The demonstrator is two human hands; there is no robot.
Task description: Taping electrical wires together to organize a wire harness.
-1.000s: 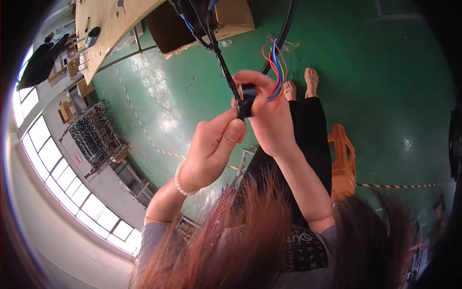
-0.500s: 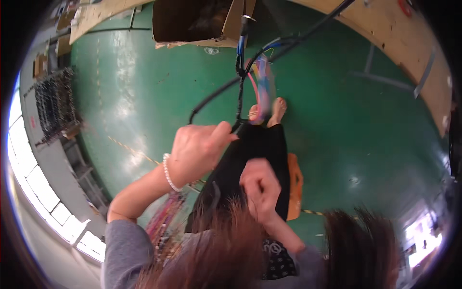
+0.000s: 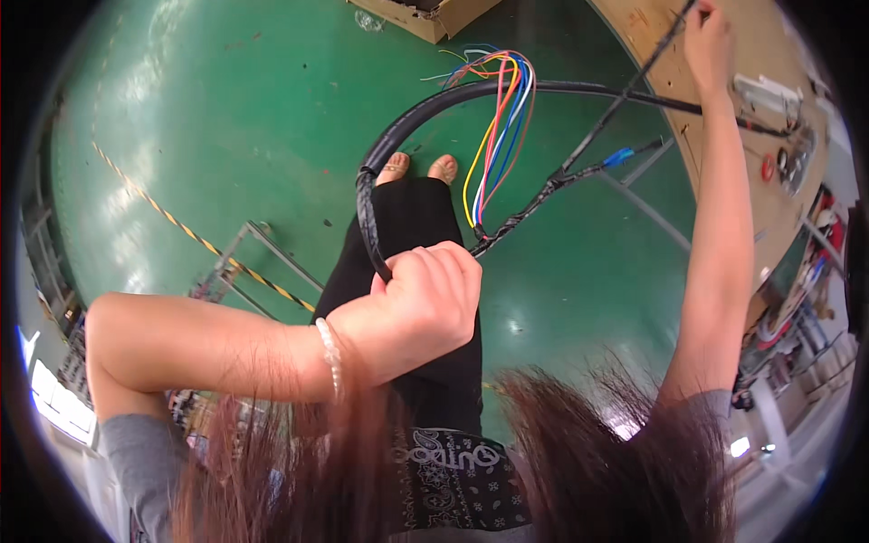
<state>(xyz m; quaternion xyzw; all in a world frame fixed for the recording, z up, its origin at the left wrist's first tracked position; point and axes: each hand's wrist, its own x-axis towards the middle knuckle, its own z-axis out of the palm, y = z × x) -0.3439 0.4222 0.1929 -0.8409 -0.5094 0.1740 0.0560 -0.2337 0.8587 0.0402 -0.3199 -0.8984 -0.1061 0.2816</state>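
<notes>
A black-wrapped wire harness runs out of my left hand, which is closed around it in a fist in front of my legs. From the wrapping beside the fist, a fan of loose yellow, red, white and blue wires arches upward. A thick black cable loops from the fist over toward the table at the right. My right hand is stretched far out over that table, its fingers pinched at the end of a thin black branch. Another short branch carries blue tape.
A wooden table with metal legs curves along the right, with a red tape roll and other small items on it. At the top stands an open cardboard box. Yellow-black tape marks the green floor.
My right hand has gone from near my lap out to the far right, to the branch's end. The harness has swung right, its loose wires fanned out. My view has shifted right.
</notes>
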